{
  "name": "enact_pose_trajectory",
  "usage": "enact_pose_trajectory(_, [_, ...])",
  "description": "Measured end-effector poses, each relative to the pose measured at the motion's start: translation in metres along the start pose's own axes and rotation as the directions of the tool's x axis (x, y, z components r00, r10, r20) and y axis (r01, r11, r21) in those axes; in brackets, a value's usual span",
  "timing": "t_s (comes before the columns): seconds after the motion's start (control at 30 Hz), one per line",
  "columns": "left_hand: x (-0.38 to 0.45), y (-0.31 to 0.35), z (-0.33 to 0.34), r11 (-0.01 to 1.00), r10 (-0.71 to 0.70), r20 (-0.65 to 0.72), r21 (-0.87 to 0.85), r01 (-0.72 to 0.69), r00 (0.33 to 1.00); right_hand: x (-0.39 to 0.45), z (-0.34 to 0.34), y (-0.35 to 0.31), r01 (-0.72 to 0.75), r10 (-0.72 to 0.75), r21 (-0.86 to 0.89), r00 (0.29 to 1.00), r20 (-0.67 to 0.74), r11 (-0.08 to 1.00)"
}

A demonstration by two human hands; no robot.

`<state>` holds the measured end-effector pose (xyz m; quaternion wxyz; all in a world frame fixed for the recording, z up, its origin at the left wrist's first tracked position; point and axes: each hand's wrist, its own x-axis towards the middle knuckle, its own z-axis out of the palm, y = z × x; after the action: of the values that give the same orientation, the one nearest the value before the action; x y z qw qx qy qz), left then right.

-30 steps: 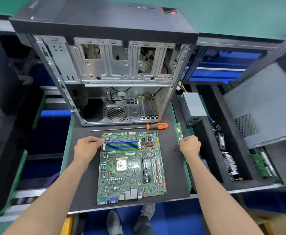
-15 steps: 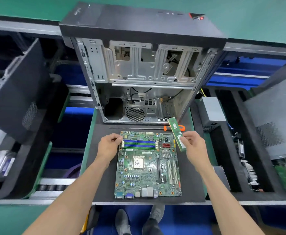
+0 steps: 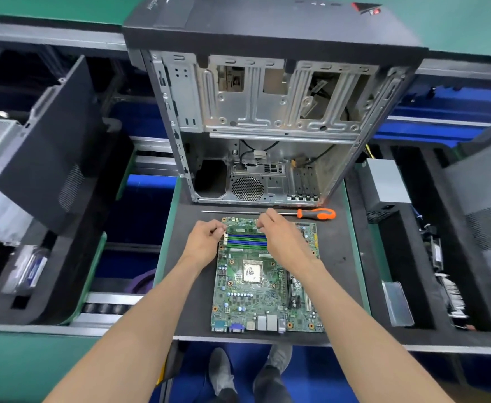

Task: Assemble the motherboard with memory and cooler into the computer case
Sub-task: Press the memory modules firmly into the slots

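Note:
The green motherboard [image 3: 255, 298] lies flat on the black mat [image 3: 191, 286], its blue and green memory slots [image 3: 245, 241] at the far end. Both hands meet over those slots. My right hand [image 3: 286, 241] pinches the right end of a green memory stick [image 3: 241, 229], which lies lengthwise along the farthest slot. My left hand [image 3: 206, 242] pinches the stick's left end with curled fingers. Whether the stick sits in the slot is hidden by the fingers. The open computer case [image 3: 267, 117] stands just behind the board, its bay bare.
An orange-handled screwdriver [image 3: 315, 213] lies between case and board. A grey power supply [image 3: 384, 181] and a finned part [image 3: 452, 295] sit in the black foam tray on the right. Dark side panels lean at left [image 3: 49, 158] and right [image 3: 485, 199].
My right hand picked up the memory stick from the mat's right edge and carried it left over the slots. My left hand stayed at the slots' left end and now holds the stick too.

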<state>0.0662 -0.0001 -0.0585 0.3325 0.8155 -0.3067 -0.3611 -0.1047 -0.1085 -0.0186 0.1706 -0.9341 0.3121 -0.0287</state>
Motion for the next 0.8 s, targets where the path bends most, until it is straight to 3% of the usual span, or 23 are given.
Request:
enact_pose_trajectory(0.7, [0.0021,-0.004,0.002,1.0,0.006,-0.014,-0.025,-0.006,1.0,-0.0052,0.0043,-0.0001,0.026,-0.026,-0.11,1.0,-0.004,0.994])
enact_pose_trajectory(0.8, [-0.0018,-0.0029,0.0013,0.995,0.002,0.0,-0.097,-0.002,1.0,-0.005,0.0044,-0.0001,0.042,-0.044,-0.131,0.999,-0.013,0.991])
